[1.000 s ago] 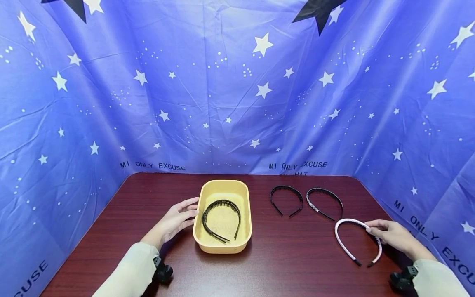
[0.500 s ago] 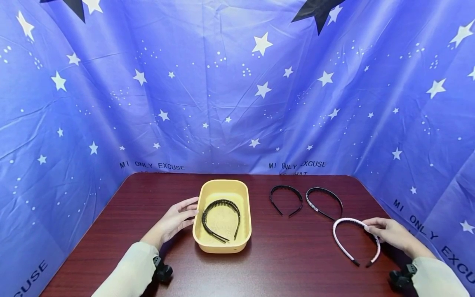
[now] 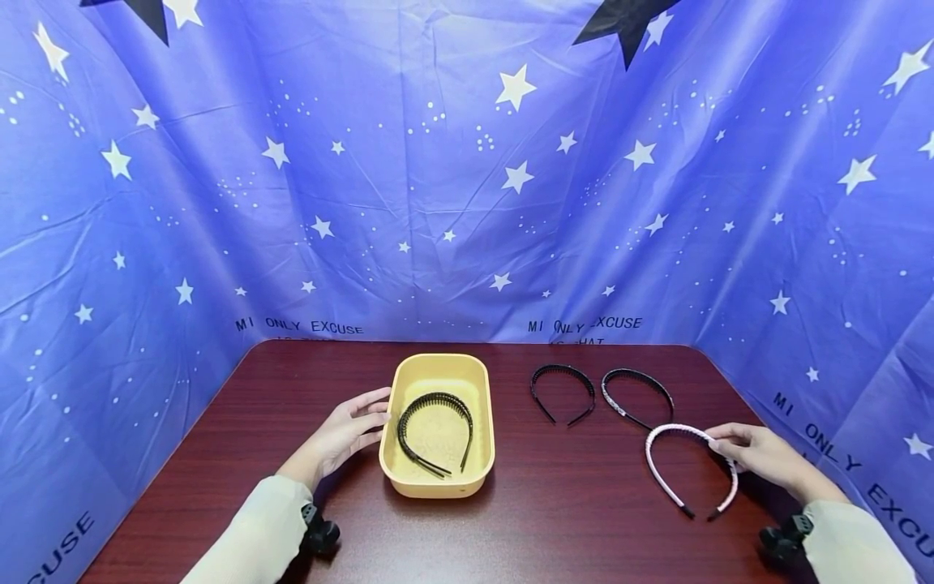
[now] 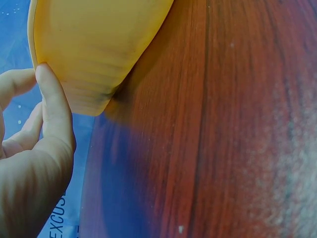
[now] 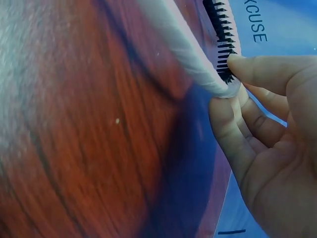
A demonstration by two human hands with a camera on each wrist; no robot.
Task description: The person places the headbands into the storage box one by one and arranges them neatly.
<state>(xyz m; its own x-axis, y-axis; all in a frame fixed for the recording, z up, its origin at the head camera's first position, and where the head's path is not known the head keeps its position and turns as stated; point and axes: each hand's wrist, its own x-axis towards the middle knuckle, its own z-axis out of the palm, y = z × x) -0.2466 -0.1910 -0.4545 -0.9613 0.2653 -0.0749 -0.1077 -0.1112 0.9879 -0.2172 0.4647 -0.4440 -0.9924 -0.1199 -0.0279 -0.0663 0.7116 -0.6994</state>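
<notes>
Pink-white wrapped arched headband (image 3: pixel 679 427), near right, is pinched by right hand (image 3: pixel 762 460); best kept clear of silver-trimmed black arched headband (image 3: pixel 636 373) just beyond. Yellow rectangular tub (image 3: pixel 438 489), left, should be steadied by left hand (image 3: pixel 339 435), fingers extended against it.

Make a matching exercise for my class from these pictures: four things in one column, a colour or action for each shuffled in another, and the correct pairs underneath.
Column 1
1. Right hand
2. Tub
3. Left hand
4. Backdrop

Column 2
A. Touches the outside of a container
B. Blue with white stars
C. Pinches the pale headband
D. Yellow, with rounded corners

Correct pairs: 1-C, 2-D, 3-A, 4-B
</notes>
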